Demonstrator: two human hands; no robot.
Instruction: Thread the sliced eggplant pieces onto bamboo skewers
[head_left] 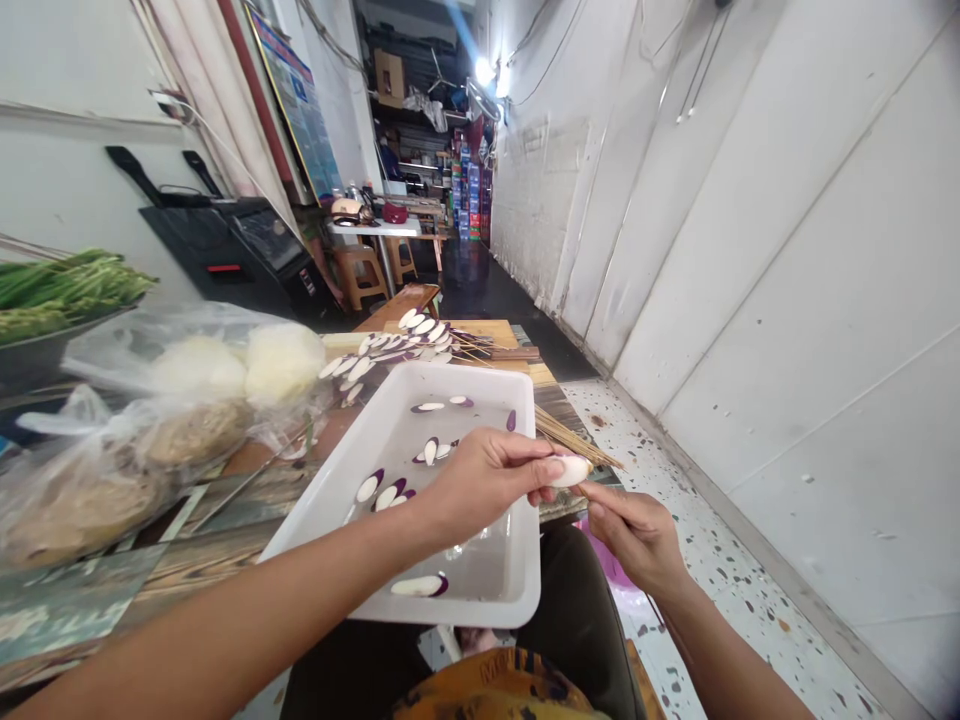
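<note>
The left hand is reaching across the right part of a white plastic tub, its fingers closing on an eggplant slice at right of centre, just beyond the tub's right rim. The right hand is hanging lower and further right, its fingers pinching narrowly around a thin skewer whose tail is showing beneath the palm. The fingertips are meeting the slice's lower edge; whether the skewer is entering the flesh cannot be told.

The tub is sitting at the near edge of a wooden bench, and loose eggplant slices are lying in its water, well inside the walls. A bundle of bare skewers is lying beside its right wall, the ends pointing out at the bench's right edge. Skewered eggplant slices are resting behind the tub's far rim, fanning leftward.

Plastic bags are crowding the left of the frame, and green vegetables are rising at its left edge. Open room is lying to the right, where a speckled floor is stretching between the bench and a white wall, leaving the right forearm unobstructed.
</note>
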